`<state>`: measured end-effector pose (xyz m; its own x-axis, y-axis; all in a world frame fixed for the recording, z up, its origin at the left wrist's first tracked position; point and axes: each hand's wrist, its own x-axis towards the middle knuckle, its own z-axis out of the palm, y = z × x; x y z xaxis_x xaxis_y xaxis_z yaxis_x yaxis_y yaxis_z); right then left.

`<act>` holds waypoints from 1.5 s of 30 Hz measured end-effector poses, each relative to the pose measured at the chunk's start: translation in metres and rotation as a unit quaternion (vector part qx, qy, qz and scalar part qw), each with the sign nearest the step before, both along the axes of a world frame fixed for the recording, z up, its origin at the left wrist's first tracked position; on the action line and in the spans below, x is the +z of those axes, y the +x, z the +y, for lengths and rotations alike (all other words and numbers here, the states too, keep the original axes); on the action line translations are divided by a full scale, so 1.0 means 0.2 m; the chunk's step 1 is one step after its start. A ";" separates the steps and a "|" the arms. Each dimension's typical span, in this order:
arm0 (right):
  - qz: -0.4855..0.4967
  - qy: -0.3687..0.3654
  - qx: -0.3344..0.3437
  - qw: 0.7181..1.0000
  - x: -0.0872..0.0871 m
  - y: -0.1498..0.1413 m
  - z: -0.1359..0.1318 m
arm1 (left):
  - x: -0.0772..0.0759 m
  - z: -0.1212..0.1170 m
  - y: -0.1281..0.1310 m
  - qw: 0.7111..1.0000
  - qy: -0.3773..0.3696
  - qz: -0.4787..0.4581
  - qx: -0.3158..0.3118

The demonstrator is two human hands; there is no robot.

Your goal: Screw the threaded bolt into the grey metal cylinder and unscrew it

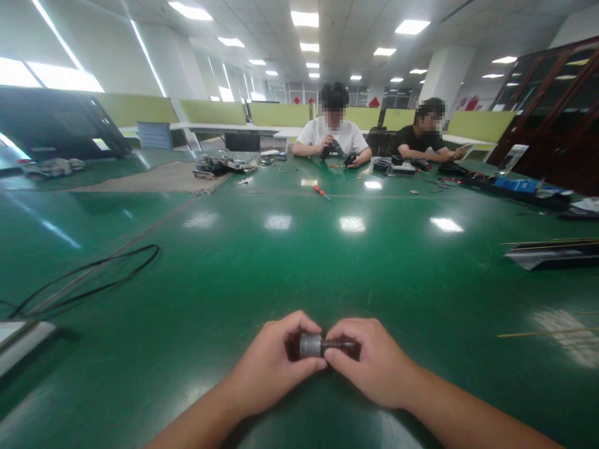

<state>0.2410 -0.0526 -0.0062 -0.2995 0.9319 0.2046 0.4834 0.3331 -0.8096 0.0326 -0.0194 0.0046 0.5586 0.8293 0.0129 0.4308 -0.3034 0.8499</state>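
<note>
A short grey metal cylinder [310,345] lies sideways between my two hands, low in the middle of the head view. My left hand [269,362] grips it, thumb along the near side and fingers around the far side. From its right end runs a dark, thin ribbed shaft [340,343]. Around that shaft my right hand [377,362] is closed, thumb and forefinger pinching beside the cylinder. The fingertips of both hands almost meet. Both outer ends of the piece are partly hidden by my palms.
The glossy green table [281,268] stretches ahead. An orange-handled screwdriver [321,191] lies farther off. A black cable [112,274] loops at left, and dark strips [556,254] lie at right. Two people sit across, one holding a black object [333,149]. Parts and tools [218,165] lie along the far side.
</note>
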 end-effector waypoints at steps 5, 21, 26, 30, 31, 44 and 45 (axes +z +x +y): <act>-0.003 0.000 -0.001 1.000 0.01 0.00 0.00 | 0.01 0.00 0.00 1.000 0.007 -0.002 0.005; -0.007 -0.023 0.000 1.000 0.00 0.01 0.00 | -0.01 0.00 0.00 1.000 -0.011 -0.013 0.016; -0.007 -0.027 -0.001 1.000 0.00 0.01 0.00 | 0.00 0.00 0.00 0.999 -0.014 -0.030 0.031; -0.003 -0.026 0.000 1.000 0.00 0.00 0.00 | 0.01 -0.01 0.00 0.998 -0.025 -0.040 0.033; -0.002 -0.025 0.001 1.000 0.00 0.00 0.00 | 0.01 -0.01 0.00 0.998 -0.028 -0.042 0.033; -0.008 -0.024 -0.004 1.000 0.01 0.00 -0.01 | 0.01 0.00 0.00 0.998 -0.038 -0.046 0.026; -0.006 -0.025 -0.004 1.000 0.01 0.00 -0.01 | 0.01 -0.01 0.00 0.998 -0.037 -0.047 0.026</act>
<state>0.2406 -0.0537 -0.0032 -0.2938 0.9434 0.1541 0.4961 0.2883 -0.8190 0.0329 -0.0205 0.0068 0.5137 0.8580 0.0009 0.3624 -0.2179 0.9062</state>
